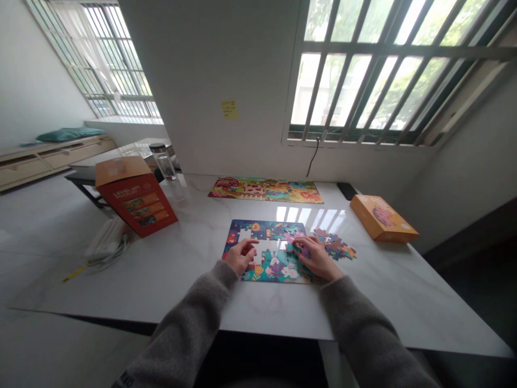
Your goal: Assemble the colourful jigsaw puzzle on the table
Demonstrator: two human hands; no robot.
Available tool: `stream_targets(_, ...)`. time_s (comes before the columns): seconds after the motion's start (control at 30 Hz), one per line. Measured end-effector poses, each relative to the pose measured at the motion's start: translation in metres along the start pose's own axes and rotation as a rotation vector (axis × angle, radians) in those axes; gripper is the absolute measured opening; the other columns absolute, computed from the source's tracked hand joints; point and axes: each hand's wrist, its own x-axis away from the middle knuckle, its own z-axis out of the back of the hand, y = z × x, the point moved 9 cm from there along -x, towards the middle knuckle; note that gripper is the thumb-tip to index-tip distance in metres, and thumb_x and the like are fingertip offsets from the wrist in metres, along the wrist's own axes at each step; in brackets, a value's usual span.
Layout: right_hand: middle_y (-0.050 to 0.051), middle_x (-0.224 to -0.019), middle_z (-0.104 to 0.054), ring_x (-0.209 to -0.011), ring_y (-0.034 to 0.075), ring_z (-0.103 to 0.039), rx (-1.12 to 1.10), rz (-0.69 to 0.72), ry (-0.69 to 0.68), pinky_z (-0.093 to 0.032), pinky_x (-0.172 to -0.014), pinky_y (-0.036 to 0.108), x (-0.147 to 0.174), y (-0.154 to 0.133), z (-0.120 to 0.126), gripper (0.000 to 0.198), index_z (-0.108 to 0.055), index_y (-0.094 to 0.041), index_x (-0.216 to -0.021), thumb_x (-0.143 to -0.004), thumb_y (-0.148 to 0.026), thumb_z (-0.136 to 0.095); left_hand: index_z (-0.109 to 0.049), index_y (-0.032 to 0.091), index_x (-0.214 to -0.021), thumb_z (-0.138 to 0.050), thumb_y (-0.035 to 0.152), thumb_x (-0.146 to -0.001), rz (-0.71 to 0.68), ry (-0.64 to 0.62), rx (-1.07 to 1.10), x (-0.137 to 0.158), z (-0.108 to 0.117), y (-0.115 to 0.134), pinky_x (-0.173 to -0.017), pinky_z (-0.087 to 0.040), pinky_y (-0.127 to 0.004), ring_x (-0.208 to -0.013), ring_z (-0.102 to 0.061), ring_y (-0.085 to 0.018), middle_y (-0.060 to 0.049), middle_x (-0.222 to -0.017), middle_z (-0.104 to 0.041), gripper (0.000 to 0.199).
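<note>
A partly assembled jigsaw puzzle lies in front of me, its dark blue border enclosing a gap where white table shows. White rabbits and a purple plant fill its lower part. Over the left side of the puzzle is my left hand, fingers loosely bent and apart, with nothing seen in them. My right hand reaches over the right side, its fingertips closed on a teal puzzle piece at the gap's edge. Just beyond that hand, loose puzzle pieces lie in a pile on the table.
A finished long puzzle lies along the wall. On the white table stand a red puzzle box at left and an orange box at right. A phone, a glass bottle and a white cable bundle are around.
</note>
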Motion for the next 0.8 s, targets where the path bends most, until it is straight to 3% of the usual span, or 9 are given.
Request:
stream_targets(0.27,0.006,-0.127,-0.067,-0.119,0.029,-0.053,0.064,0.006,-0.028,-0.040,-0.102,0.049,-0.001,0.003,-0.011,0.033,-0.068,-0.029,-0.115,-0.087,-0.020,-0.054,-0.066,0.019,-0.114,-0.063,0.044,-0.086,0.057,0.010,0.019,0.005,-0.005,0.007,-0.057,-0.061,-0.024,-0.067,-0.057,-0.011,-0.002,-0.083,-0.059,0.037)
stream_targets(0.4,0.008,-0.133,-0.062,-0.123,0.030,-0.051,0.052,-0.013,0.012,-0.040,-0.103,0.049,0.002,0.005,-0.004,0.033,-0.067,-0.027,-0.120,-0.089,-0.021,-0.053,-0.066,0.020,-0.114,-0.062,0.047,-0.087,0.091,0.034,0.061,0.007,-0.006,0.006,-0.055,-0.062,-0.027,-0.069,-0.057,-0.012,-0.002,-0.085,-0.058,0.039)
stream_targets(0.5,0.010,-0.119,-0.066,-0.114,0.028,-0.056,0.030,-0.045,0.085,-0.043,-0.101,0.046,0.007,0.010,0.007,0.030,-0.068,-0.022,-0.116,-0.092,-0.020,-0.050,-0.067,0.019,-0.114,-0.058,0.042,-0.089,0.049,0.037,-0.013,0.005,-0.002,0.008,-0.058,-0.061,-0.027,-0.070,-0.059,-0.014,-0.003,-0.085,-0.060,0.035)
stream_targets(0.6,0.010,-0.108,-0.067,-0.104,0.027,-0.058,0.014,-0.051,0.090,-0.046,-0.096,0.044,0.013,0.013,0.011,0.027,-0.070,-0.022,-0.107,-0.093,-0.018,-0.047,-0.069,0.018,-0.110,-0.055,0.032,-0.090,-0.094,0.026,-0.199,0.000,-0.005,0.025,-0.070,-0.059,-0.030,-0.075,-0.063,-0.015,-0.004,-0.085,-0.066,0.028)
stream_targets(0.67,0.009,-0.109,-0.068,-0.103,0.026,-0.058,-0.001,-0.041,0.069,-0.047,-0.095,0.043,0.017,0.012,0.008,0.027,-0.070,-0.021,-0.106,-0.093,-0.017,-0.046,-0.070,0.017,-0.108,-0.054,0.026,-0.090,-0.228,-0.018,-0.335,-0.005,-0.021,0.042,-0.079,-0.056,-0.032,-0.082,-0.065,-0.017,-0.006,-0.089,-0.068,0.026)
stream_targets(0.8,0.008,-0.110,-0.069,-0.104,0.026,-0.058,0.004,-0.038,0.053,-0.046,-0.095,0.044,0.020,0.013,0.004,0.028,-0.070,-0.022,-0.106,-0.094,-0.016,-0.046,-0.071,0.019,-0.108,-0.056,0.022,-0.090,-0.413,-0.206,-0.602,-0.018,-0.079,0.065,-0.096,-0.051,-0.038,-0.102,-0.063,-0.023,-0.008,-0.106,-0.070,0.024)
